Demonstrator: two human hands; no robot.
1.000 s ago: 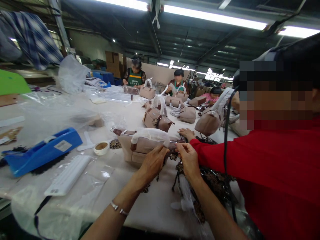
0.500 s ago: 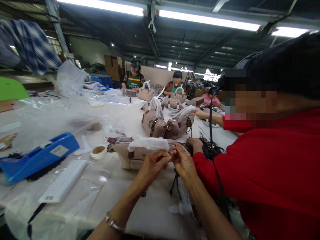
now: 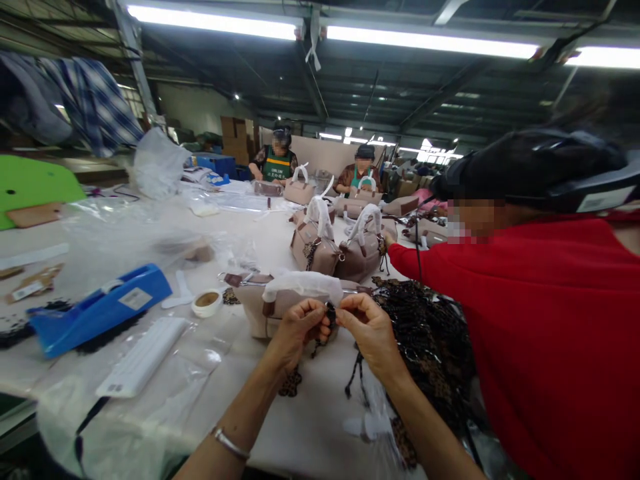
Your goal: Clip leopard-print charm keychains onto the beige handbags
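Observation:
My left hand (image 3: 303,328) and my right hand (image 3: 369,327) are close together in front of a beige handbag (image 3: 255,313). Both are closed in a pinch at a small black cord piece (image 3: 330,315); its exact shape is partly covered by my fingers. The handbag lies across the table with its handle wrapped in white paper (image 3: 303,285). Below my left hand shows a leopard-print flower charm (image 3: 290,383); whether it joins the black cord I cannot tell. Dark cord ends (image 3: 356,377) lie beneath my right hand.
A co-worker in red (image 3: 540,320) leans in at the right, reaching toward standing handbags (image 3: 317,250). A heap of black-corded leopard charms (image 3: 430,327) lies between us. At left are a blue tape dispenser (image 3: 107,307), a tape roll (image 3: 207,304) and plastic film (image 3: 125,230).
My hands still meet in front of the bag, and the black piece now shows between them. The co-worker's arm has drawn off the charm heap and the body leans farther over the table.

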